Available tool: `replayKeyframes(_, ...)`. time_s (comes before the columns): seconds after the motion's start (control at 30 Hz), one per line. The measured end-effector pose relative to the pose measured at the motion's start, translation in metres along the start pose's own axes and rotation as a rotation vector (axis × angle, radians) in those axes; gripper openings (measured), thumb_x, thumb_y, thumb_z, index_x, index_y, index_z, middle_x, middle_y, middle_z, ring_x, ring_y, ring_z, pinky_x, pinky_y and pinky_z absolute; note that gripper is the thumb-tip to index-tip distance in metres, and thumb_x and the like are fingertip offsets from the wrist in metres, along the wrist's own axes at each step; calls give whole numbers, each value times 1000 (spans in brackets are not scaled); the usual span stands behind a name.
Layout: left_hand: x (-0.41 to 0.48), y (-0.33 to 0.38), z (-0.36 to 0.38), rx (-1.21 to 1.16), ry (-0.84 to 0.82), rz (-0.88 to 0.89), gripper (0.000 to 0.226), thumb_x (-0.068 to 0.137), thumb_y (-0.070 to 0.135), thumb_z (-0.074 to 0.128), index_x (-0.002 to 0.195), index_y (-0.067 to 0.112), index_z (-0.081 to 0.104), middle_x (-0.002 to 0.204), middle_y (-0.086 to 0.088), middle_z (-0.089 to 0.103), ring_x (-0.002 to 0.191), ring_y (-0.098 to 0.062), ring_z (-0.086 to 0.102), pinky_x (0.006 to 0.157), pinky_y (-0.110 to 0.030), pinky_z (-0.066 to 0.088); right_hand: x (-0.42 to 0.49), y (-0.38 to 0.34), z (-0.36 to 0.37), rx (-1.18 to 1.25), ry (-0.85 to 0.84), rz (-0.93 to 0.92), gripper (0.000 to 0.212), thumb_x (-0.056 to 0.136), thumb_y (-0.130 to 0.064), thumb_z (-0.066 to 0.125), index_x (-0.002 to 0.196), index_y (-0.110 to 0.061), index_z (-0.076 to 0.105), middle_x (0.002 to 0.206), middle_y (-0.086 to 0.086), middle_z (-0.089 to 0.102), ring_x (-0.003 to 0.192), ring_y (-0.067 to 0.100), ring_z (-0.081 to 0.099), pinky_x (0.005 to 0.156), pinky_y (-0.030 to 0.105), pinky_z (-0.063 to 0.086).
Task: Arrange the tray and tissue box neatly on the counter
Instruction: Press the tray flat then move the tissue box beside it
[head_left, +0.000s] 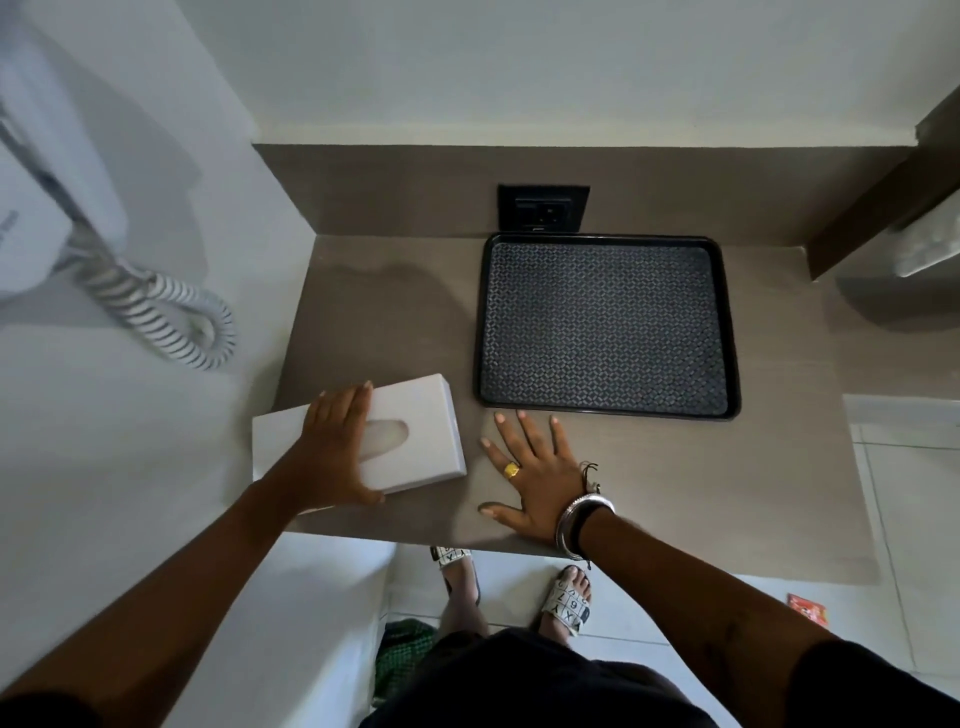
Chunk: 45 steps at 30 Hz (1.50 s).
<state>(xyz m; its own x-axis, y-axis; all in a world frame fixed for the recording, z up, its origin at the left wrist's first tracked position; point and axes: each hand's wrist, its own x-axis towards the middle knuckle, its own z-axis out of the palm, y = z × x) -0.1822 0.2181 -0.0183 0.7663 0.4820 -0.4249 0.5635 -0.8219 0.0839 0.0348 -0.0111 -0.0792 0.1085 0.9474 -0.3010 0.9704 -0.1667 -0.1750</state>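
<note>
A black rectangular tray (608, 325) with a woven-pattern floor lies flat at the back of the brown counter (384, 322), square to the wall. A white tissue box (415, 441) sits at the counter's front left corner, turned at a slight angle and overhanging the left edge. My left hand (335, 449) grips the box across its top, fingers over the far edge and thumb on the near side. My right hand (535, 480) rests flat on the counter just in front of the tray, fingers spread, holding nothing.
A black wall socket (543, 208) sits in the backsplash behind the tray. A white wall-mounted appliance with a coiled cord (171, 322) hangs on the left wall. A dark wooden panel (883, 197) bounds the right. My feet in sandals (566, 603) stand below the counter edge.
</note>
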Motion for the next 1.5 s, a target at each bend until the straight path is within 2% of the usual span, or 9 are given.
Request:
replayKeyframes(0.23, 15, 8, -15, -181, 138, -179, 147, 44, 70, 80, 156, 11, 5, 157, -16, 25, 144, -38, 26, 119, -50, 19, -2, -1, -9, -9, -48, 9, 86, 83, -75, 40, 153, -24, 34, 161, 13, 27, 145, 40, 29, 111, 69, 23)
replayKeyframes(0.33, 39, 17, -32, -310, 234, -417, 147, 47, 62, 87, 156, 12, 1, 156, -21, 22, 145, -41, 23, 119, -53, 17, -2, -2, -10, -23, -58, 1, 85, 83, -76, 39, 150, -23, 40, 158, 13, 34, 142, 40, 35, 108, 70, 28)
replayKeyframes(0.47, 84, 15, -64, -552, 314, -790, 142, 48, 62, 86, 155, 10, 7, 154, -30, 23, 143, -47, 23, 118, -57, 17, 3, -1, -7, -52, -80, 9, 85, 83, -78, 38, 148, -24, 44, 155, 13, 40, 139, 40, 41, 106, 69, 34)
replayKeyframes(0.67, 132, -6, -82, -592, 340, -844, 143, 49, 59, 86, 155, 9, 3, 157, -30, 16, 147, -46, 15, 122, -54, 11, 3, -1, -2, -49, -64, 9, 84, 85, -78, 35, 150, -24, 40, 158, 12, 35, 141, 40, 38, 108, 69, 29)
replayKeyframes(0.93, 148, -13, -67, -520, 368, -899, 140, 48, 62, 86, 154, 8, 11, 151, -29, 28, 141, -44, 28, 118, -53, 18, 3, 0, 0, -33, -61, 1, 83, 88, -76, 33, 154, -26, 31, 162, 11, 26, 145, 40, 29, 113, 68, 20)
replayKeyframes(1.07, 145, -12, -61, -483, 390, -841, 132, 57, 72, 76, 154, 8, 13, 154, -28, 25, 143, -46, 26, 119, -56, 17, 2, 0, -2, -34, -57, 0, 83, 87, -76, 34, 153, -25, 33, 161, 12, 29, 144, 40, 31, 112, 69, 22)
replayKeyframes(1.23, 108, -8, -37, -270, 506, -505, 120, 68, 92, 34, 156, 15, 7, 164, -21, 4, 153, -39, 4, 121, -54, 0, 2, 0, -1, -32, -35, -6, 82, 87, -74, 38, 152, -25, 35, 160, 13, 30, 143, 41, 33, 111, 69, 24)
replayKeyframes(1.37, 71, -35, -7, -25, 533, -217, 110, 74, 88, 31, 156, 16, 13, 165, -16, 4, 153, -36, 9, 122, -54, 7, 2, 2, 2, -28, -12, -15, 81, 87, -71, 41, 152, -25, 34, 161, 12, 28, 144, 41, 31, 111, 69, 24)
replayKeyframes(1.5, 57, -49, 11, 70, 466, -141, 107, 77, 86, 28, 156, 17, 14, 166, -14, 5, 152, -36, 12, 123, -57, 9, 2, 2, 4, -30, -19, -12, 79, 88, -69, 40, 153, -25, 33, 162, 12, 26, 145, 41, 30, 112, 68, 22)
